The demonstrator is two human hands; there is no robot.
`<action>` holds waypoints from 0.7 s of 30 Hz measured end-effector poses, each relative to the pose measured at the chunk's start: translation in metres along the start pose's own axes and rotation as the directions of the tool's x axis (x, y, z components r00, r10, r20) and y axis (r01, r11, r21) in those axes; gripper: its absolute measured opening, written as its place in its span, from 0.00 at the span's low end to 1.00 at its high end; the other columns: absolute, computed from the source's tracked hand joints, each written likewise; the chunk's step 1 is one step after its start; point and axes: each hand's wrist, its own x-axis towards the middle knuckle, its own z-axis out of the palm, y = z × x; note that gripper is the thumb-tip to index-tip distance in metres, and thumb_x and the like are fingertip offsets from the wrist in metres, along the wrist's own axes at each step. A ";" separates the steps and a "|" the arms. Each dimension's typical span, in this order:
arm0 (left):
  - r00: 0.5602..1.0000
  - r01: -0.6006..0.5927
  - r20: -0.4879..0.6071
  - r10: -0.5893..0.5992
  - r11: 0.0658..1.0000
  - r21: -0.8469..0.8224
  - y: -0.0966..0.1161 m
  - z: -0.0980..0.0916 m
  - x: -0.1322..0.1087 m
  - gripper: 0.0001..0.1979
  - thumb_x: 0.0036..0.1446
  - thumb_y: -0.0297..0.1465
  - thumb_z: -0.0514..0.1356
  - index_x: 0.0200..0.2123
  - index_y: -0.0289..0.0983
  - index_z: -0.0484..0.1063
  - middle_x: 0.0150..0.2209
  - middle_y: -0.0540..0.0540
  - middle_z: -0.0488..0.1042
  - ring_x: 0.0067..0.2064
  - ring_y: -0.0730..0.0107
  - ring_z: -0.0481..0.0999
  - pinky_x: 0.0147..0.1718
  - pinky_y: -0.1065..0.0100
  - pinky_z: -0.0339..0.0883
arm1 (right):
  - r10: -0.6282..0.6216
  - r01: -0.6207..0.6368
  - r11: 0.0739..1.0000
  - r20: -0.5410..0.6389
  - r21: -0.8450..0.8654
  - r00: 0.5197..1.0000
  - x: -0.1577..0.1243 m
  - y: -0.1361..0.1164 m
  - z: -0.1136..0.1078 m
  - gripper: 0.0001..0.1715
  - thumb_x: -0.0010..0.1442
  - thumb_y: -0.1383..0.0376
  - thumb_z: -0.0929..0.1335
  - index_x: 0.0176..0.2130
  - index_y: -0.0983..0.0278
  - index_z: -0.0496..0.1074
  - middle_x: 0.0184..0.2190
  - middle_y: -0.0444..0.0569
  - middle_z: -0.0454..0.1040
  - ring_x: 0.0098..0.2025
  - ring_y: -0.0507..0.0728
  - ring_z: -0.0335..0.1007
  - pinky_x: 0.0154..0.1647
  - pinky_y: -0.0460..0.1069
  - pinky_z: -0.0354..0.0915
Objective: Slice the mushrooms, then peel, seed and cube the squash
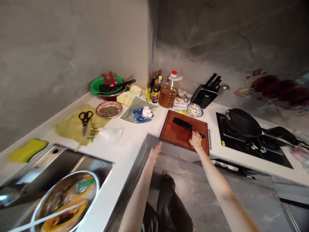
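So I had the right hand [196, 138] down at the handle of a black cleaver [182, 123], which lay flat on a reddish-brown cutting board [173, 135] near the front edge of the white table [135, 138]. Those fingers covered part of the handle, so I honestly couldn't tell if they were clamped on it or just resting there. The left hand [155, 152] was in the air just off the board's near left corner, fingers loosely apart.

Writing-wise, slim pickings. The black knife block [204, 96] had a small white logo, too tiny for me to make out. A dark sauce bottle [155, 93] wore a colourful label, also unreadable, and partly hid more bottles behind it. The yellow sticker [223, 143] on the cooktop [286, 161] was just a blob to me.

The big bowl [97, 180] in the sink [79, 157] got chopped by the bottom of my view, and its contents were murky. A second black pan [281, 133] sat half hidden behind the frying pan [243, 122]. Some crumpled plastic [301, 154] ran out of frame on the right, no clue what was in it.
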 end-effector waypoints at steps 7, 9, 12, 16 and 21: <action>0.969 0.024 -0.225 -0.101 0.946 -0.322 -0.029 0.126 0.051 0.21 0.49 0.44 0.62 0.40 0.35 0.69 0.39 0.40 0.74 0.40 0.65 0.76 0.33 0.68 0.71 | -0.160 0.188 0.977 0.239 -0.100 0.958 0.100 0.075 0.011 0.26 0.50 0.73 0.64 0.51 0.65 0.64 0.47 0.58 0.66 0.50 0.62 0.62 0.46 0.54 0.57; 0.943 -0.085 -0.332 -0.039 0.932 -0.353 -0.031 0.137 0.056 0.20 0.49 0.41 0.63 0.42 0.35 0.68 0.40 0.41 0.74 0.39 0.65 0.76 0.33 0.67 0.72 | -0.214 0.251 0.964 0.292 -0.093 0.932 0.106 0.090 0.010 0.26 0.49 0.72 0.65 0.50 0.63 0.65 0.48 0.57 0.65 0.48 0.61 0.63 0.44 0.53 0.58; 0.914 -0.228 -0.398 0.073 0.906 -0.357 -0.033 0.141 0.060 0.19 0.49 0.40 0.64 0.42 0.34 0.69 0.41 0.40 0.74 0.40 0.65 0.76 0.34 0.66 0.72 | -0.355 0.383 0.923 0.308 -0.034 0.883 0.107 0.104 0.011 0.27 0.48 0.67 0.67 0.49 0.62 0.65 0.48 0.54 0.65 0.51 0.61 0.60 0.47 0.53 0.57; 0.905 -0.249 -0.415 0.096 0.910 -0.332 -0.041 0.140 0.060 0.19 0.47 0.41 0.64 0.37 0.32 0.71 0.36 0.41 0.75 0.36 0.67 0.76 0.34 0.67 0.71 | -0.326 0.336 0.941 0.323 0.027 0.888 0.104 0.117 0.014 0.23 0.49 0.66 0.66 0.48 0.61 0.66 0.45 0.51 0.69 0.45 0.57 0.67 0.42 0.49 0.59; 0.914 -0.241 -0.398 0.081 0.896 -0.372 -0.067 0.142 0.041 0.20 0.44 0.42 0.66 0.36 0.34 0.71 0.33 0.46 0.75 0.31 0.71 0.74 0.28 0.71 0.69 | -0.156 0.160 0.987 0.196 -0.005 0.968 0.092 0.188 0.022 0.17 0.55 0.61 0.63 0.45 0.60 0.69 0.43 0.51 0.71 0.37 0.56 0.72 0.35 0.48 0.61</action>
